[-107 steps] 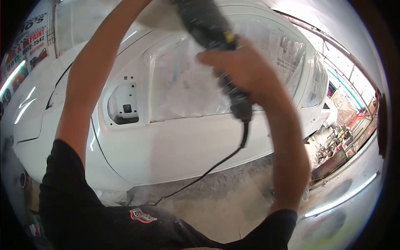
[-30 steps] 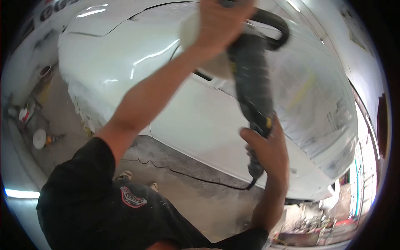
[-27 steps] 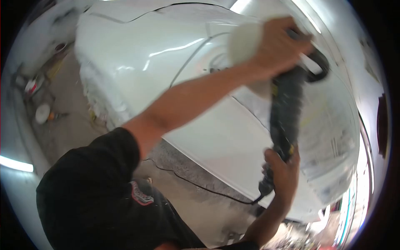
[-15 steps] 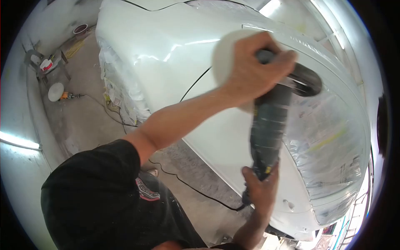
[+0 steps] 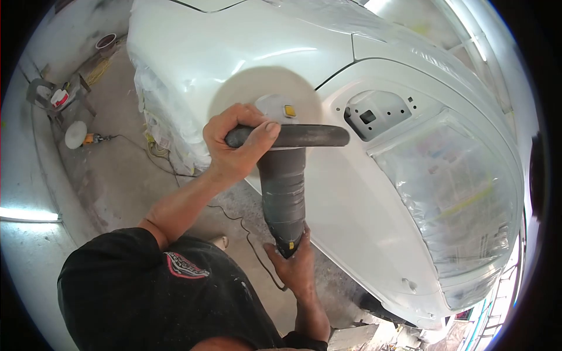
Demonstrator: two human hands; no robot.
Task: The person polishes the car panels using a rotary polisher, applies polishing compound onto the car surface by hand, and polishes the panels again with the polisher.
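A dark electric polisher (image 5: 282, 184) lies across the middle of the view, its body wrapped in bands of tape. My left hand (image 5: 243, 140) is closed around the left end of its black front handle (image 5: 316, 136). Lower down, my right hand (image 5: 294, 264) grips the rear end of the body, near a yellow mark. At the front is the round pale pad (image 5: 234, 88), smeared by motion, against the glossy white car panel (image 5: 175, 52). How firmly the pad presses there I cannot tell. The power cord (image 5: 249, 243) trails down behind the polisher.
Plastic film covers the car's window (image 5: 451, 193) and front edge (image 5: 170, 111). A recess with holes (image 5: 377, 114) shows in the door. At left on the floor, a second polisher (image 5: 79, 136) lies near a grey chair (image 5: 73, 96) and a round tub (image 5: 106, 42).
Both hands and the polisher have moved left, away from the door's front corner onto the panel ahead of it. The recess in the door, hidden before, now shows.
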